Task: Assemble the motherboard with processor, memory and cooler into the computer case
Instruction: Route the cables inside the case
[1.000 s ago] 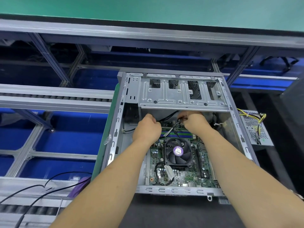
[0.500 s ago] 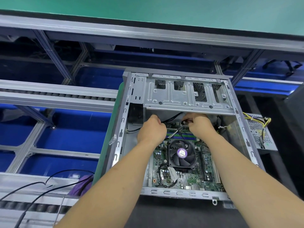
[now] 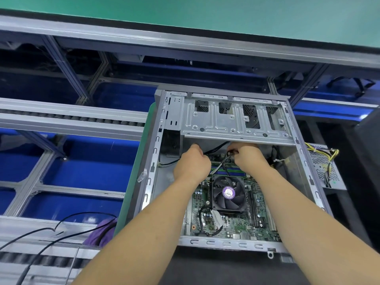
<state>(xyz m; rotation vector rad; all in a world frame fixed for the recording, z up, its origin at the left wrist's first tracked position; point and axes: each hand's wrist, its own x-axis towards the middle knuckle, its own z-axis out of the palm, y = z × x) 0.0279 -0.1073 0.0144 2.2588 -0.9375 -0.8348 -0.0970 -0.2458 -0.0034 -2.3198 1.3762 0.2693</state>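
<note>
The open grey computer case lies on its side, with the green motherboard inside it. A black cooler fan with a purple label sits on the board, and memory sticks lie just beyond it. Both hands reach in under the drive cage. My left hand is curled around a black cable at the board's far edge. My right hand pinches a small connector with thin wires trailing down over the memory. The fingertips are mostly hidden.
A power supply with yellow and black wires lies right of the case. Roller conveyor rails and blue bins sit to the left. Black cables and a purple cloth lie at the near left. A green shelf runs overhead.
Both hands have stayed at the board's far edge and reached slightly deeper under the drive cage. The view has shifted a little, so the case sits further right in the picture.
</note>
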